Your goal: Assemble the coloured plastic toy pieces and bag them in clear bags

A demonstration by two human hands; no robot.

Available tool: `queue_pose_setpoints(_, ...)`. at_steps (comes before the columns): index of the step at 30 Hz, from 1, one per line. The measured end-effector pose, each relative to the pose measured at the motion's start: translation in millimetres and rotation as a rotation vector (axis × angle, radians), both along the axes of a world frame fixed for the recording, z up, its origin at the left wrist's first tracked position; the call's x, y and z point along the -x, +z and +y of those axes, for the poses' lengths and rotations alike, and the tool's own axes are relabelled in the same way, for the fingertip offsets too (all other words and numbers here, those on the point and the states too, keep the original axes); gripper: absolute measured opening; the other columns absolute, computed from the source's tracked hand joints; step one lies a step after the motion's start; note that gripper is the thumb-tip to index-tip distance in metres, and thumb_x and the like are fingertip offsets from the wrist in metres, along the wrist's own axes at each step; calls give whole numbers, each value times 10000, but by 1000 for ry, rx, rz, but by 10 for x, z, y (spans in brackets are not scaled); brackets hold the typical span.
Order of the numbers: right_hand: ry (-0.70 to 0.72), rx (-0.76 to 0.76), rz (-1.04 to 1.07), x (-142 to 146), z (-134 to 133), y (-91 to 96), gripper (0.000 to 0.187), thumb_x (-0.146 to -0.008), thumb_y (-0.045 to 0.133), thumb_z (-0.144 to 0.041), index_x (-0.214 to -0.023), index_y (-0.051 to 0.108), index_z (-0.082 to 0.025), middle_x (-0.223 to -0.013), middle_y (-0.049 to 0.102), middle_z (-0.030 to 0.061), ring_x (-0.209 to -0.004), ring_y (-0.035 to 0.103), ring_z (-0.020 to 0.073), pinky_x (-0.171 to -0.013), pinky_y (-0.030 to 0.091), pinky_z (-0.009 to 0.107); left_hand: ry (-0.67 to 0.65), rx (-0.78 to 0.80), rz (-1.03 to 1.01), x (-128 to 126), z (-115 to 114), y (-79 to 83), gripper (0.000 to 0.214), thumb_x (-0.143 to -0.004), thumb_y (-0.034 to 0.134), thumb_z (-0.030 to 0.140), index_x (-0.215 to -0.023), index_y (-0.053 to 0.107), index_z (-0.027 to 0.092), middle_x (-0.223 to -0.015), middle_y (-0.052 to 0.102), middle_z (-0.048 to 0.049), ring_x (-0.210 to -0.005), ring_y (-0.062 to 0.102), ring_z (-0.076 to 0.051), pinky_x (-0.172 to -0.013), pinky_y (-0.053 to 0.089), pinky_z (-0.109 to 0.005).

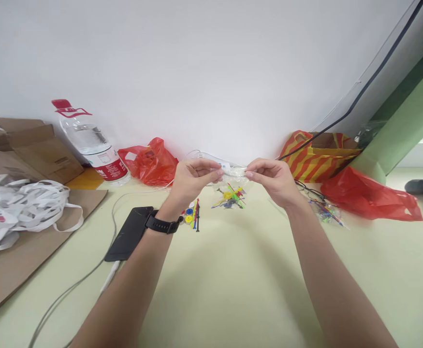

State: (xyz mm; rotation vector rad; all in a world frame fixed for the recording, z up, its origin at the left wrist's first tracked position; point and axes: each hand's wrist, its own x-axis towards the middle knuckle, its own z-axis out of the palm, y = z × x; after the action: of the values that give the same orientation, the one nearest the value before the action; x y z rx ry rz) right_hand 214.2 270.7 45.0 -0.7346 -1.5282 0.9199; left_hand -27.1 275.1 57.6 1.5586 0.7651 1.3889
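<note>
Between my two hands hangs a small clear plastic bag (pixel 235 172), its upper edge stretched sideways. Yellow, green, red and dark plastic pieces (pixel 230 197) show at its lower part. My left hand (pixel 195 180), with a black band on the wrist, pinches the bag's left top corner. At the right top corner, my right hand (pixel 273 181) pinches it with thumb and fingers. Loose coloured sticks (pixel 196 215) and small blue and yellow round pieces (pixel 188 217) lie on the table below my left hand.
A black phone (pixel 129 234) with a cable lies left. Behind it stand a water bottle (pixel 95 145), a red bag (pixel 151 162) and a cardboard box (pixel 33 145). White straps (pixel 33 203) pile at far left. To the right are a striped bag (pixel 314 159) and another red bag (pixel 371 195).
</note>
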Motion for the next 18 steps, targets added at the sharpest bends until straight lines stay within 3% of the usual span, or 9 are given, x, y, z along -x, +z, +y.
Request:
queue_pose_setpoints(4, -4, 18, -31, 23, -4, -9, 304, -723, 917, -476, -880, 800, -243, -895, 746, 50, -847, 663, 212, -788, 561, 375, -18, -46, 56, 66, -4, 48, 289, -763, 909, 316, -1003, 827, 177, -770, 763, -47, -720, 744, -188, -716, 637, -322)
queue_pose_setpoints(8, 28, 13, -15, 61, -49, 31, 329, -743, 916, -451, -970, 799, -244, -954, 761, 56, -899, 685, 214, -820, 573, 375, -106, -3, 143, 72, -26, 66, 302, -837, 847, 352, -1097, 825, 199, -930, 785, -76, -817, 742, -190, -756, 625, -311)
queue_pose_setpoints(13, 33, 11, -43, 98, -74, 55, 342, -755, 907, -458, -992, 796, -238, -958, 762, 58, -886, 684, 209, -814, 576, 371, -99, -31, 221, 26, -31, 32, 232, -852, 831, 394, -968, 849, 193, -863, 787, -80, -817, 730, -201, -760, 612, -318)
queue_pose_setpoints(18, 71, 46, -69, 84, -93, 75, 333, -772, 896, -453, -999, 794, -231, -948, 751, 54, -872, 667, 201, -792, 557, 351, -124, -37, 269, 38, -12, 14, 229, -829, 853, 394, -962, 854, 207, -890, 807, -85, -841, 745, -219, -771, 614, -330)
